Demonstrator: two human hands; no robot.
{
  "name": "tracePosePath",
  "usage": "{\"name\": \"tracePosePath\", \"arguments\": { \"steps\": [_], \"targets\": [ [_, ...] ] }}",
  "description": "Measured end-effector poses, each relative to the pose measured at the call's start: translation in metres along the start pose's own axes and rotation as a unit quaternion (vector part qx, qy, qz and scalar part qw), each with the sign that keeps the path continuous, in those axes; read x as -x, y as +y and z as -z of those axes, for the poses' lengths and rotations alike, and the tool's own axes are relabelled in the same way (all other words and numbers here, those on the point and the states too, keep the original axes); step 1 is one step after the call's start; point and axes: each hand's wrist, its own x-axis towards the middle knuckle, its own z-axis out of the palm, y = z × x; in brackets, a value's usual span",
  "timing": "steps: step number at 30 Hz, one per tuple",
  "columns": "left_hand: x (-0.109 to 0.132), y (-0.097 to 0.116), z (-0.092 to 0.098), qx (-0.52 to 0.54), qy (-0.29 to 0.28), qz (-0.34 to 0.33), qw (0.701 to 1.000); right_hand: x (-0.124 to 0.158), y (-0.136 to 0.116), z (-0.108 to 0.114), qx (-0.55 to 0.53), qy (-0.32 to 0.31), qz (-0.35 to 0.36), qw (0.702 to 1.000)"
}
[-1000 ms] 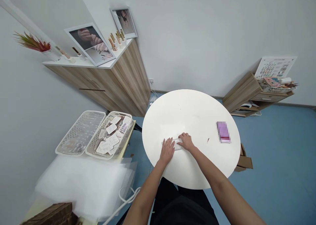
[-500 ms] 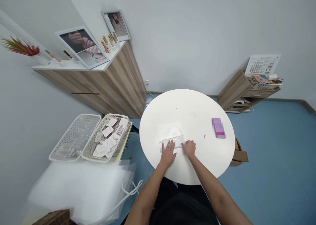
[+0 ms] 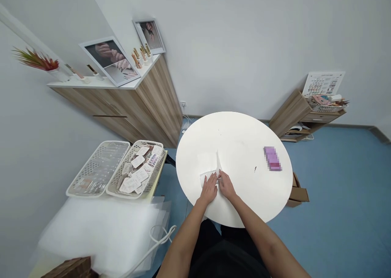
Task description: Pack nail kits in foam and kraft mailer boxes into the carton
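A thin white foam sheet (image 3: 209,164) lies on the round white table (image 3: 241,143) near its front edge. My left hand (image 3: 209,191) lies flat on the sheet's near part with fingers stretched out. My right hand (image 3: 225,185) is beside it, fingers pinched on the sheet's right edge, which stands lifted and folded towards the left. The two hands almost touch. A small purple packet (image 3: 272,158) lies on the table to the right, apart from both hands.
Two white perforated baskets (image 3: 100,164) stand on a side surface at the left, one holding several small packets (image 3: 137,172). A stack of foam sheets (image 3: 97,229) lies in front of them. A wooden cabinet (image 3: 137,99) stands behind, a low shelf (image 3: 302,115) at right, a cardboard box (image 3: 297,194) on the floor.
My right hand has slid left from the sheet's right end and lifted that edge up and over. My left hand has stayed pressed on the sheet.
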Motion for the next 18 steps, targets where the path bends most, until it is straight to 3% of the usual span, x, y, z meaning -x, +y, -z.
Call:
{"name": "tracePosePath", "arguments": {
  "steps": [3,6,8,11,14,18],
  "targets": [
    [0.000,-0.004,0.004,0.062,0.022,0.011,0.998,0.005,0.002,-0.001,0.069,-0.060,0.026,0.995],
    [0.006,-0.007,0.003,0.094,0.101,0.060,0.989,0.010,0.001,0.001,0.150,-0.118,0.044,0.981],
    [0.014,-0.011,0.000,0.104,0.181,0.144,0.967,0.012,-0.001,0.003,0.187,-0.138,0.055,0.971],
    [0.027,-0.018,-0.009,0.143,0.265,0.286,0.910,0.014,-0.002,0.006,0.225,-0.160,0.072,0.959],
    [0.033,-0.022,-0.018,0.214,0.254,0.360,0.872,0.013,0.001,0.010,0.248,-0.182,0.082,0.948],
    [0.023,-0.021,-0.024,0.248,0.187,0.388,0.868,0.009,0.005,0.013,0.251,-0.207,0.081,0.942]
  ]
}}
